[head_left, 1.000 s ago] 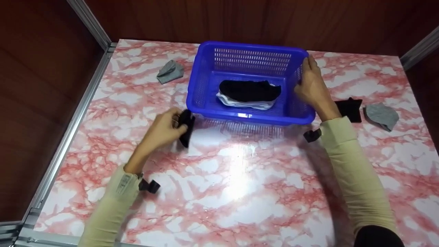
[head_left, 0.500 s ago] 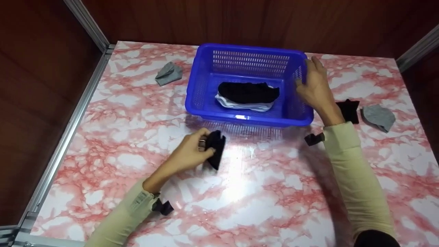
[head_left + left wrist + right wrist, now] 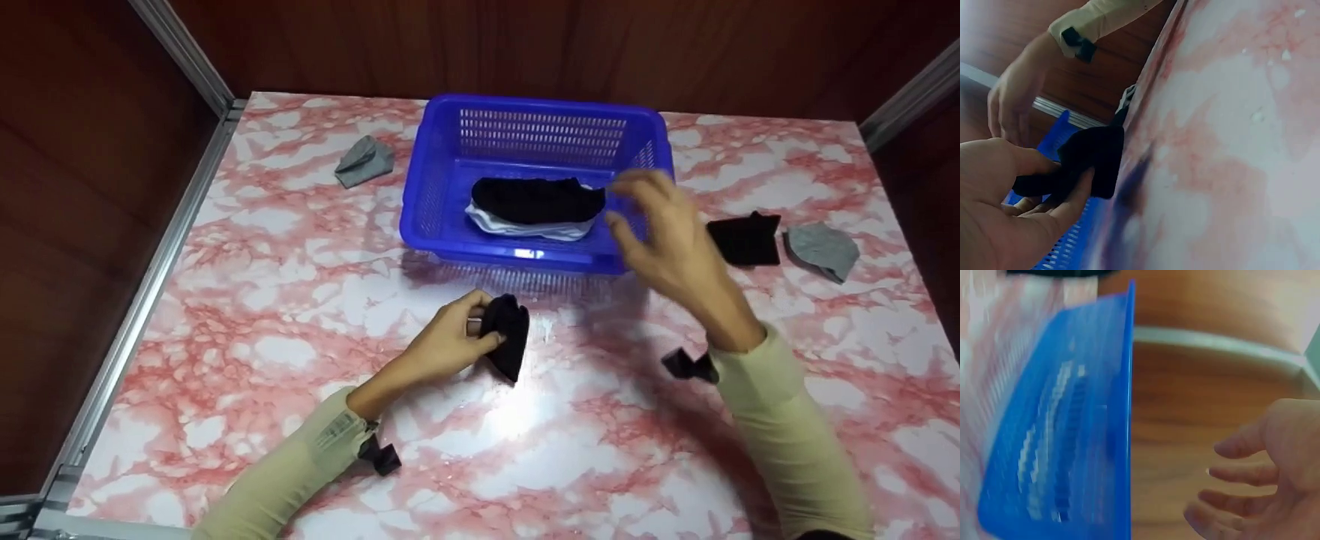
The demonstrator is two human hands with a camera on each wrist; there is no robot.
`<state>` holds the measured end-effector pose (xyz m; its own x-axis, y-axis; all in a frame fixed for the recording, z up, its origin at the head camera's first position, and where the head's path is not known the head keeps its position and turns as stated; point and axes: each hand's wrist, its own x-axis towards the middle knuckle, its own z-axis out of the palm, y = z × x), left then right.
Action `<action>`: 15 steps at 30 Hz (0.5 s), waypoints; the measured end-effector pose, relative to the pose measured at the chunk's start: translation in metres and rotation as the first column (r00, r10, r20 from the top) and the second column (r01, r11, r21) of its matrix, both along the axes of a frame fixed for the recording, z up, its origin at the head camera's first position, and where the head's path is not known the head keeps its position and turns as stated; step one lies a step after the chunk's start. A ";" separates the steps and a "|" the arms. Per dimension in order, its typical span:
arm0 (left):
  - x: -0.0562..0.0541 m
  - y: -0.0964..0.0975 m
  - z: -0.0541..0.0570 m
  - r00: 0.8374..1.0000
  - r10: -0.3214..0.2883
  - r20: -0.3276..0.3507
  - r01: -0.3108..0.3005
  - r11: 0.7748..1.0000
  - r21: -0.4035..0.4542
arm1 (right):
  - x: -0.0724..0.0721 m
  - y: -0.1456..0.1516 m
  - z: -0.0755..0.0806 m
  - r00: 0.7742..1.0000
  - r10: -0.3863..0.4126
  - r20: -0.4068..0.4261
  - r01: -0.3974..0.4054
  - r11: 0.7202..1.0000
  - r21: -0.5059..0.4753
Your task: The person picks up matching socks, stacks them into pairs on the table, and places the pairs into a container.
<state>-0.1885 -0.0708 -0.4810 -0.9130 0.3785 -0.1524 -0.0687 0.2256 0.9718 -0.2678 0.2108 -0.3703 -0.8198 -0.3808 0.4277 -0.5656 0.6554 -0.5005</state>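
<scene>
My left hand (image 3: 446, 341) pinches a folded black sock (image 3: 511, 337) between thumb and fingers, just in front of the blue basket (image 3: 457, 247). In the left wrist view, the same sock (image 3: 1095, 157) sticks out beyond the fingertips. Over the basket's right front corner is my right hand (image 3: 671, 240), its fingers loosely bent and holding nothing. The right wrist view shows that hand (image 3: 1258, 481) apart from the basket wall (image 3: 1067, 433). Inside the basket, a black sock (image 3: 536, 201) lies flat on top of white socks (image 3: 525, 226).
A grey folded sock (image 3: 365, 161) lies left of the basket. To the right are another folded black piece (image 3: 746, 240) and a grey one (image 3: 823, 251). Dark wooden panels (image 3: 525, 45) stand behind and beside the marbled table (image 3: 300, 420).
My left hand has carried the black sock rightward from beside the basket's left front corner. My right hand has let go of the basket's right rim and moved toward me and left.
</scene>
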 end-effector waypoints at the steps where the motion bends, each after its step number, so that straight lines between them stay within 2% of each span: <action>1: -0.001 0.000 -0.003 1.000 0.005 -0.021 -0.006 0.999 -0.037 | 0.006 -0.002 -0.002 0.999 0.037 0.006 -0.037 0.999 0.004; 4: -0.004 -0.002 -0.010 0.994 0.023 -0.103 -0.043 0.980 -0.197 | 0.023 -0.008 -0.011 0.987 0.152 0.044 -0.152 0.988 0.019; 8: -0.005 -0.007 -0.007 0.977 -0.001 -0.212 -0.088 0.908 -0.409 | 0.039 -0.016 -0.025 0.956 0.259 0.135 -0.267 0.963 0.045; 12: -0.006 -0.010 0.002 0.967 -0.041 -0.251 -0.106 0.832 -0.545 | 0.044 -0.022 -0.043 0.932 0.286 0.224 -0.313 0.945 0.092; 15: -0.008 -0.013 0.006 0.973 -0.033 -0.230 -0.113 0.798 -0.592 | 0.048 -0.029 -0.057 0.918 0.291 0.269 -0.333 0.934 0.127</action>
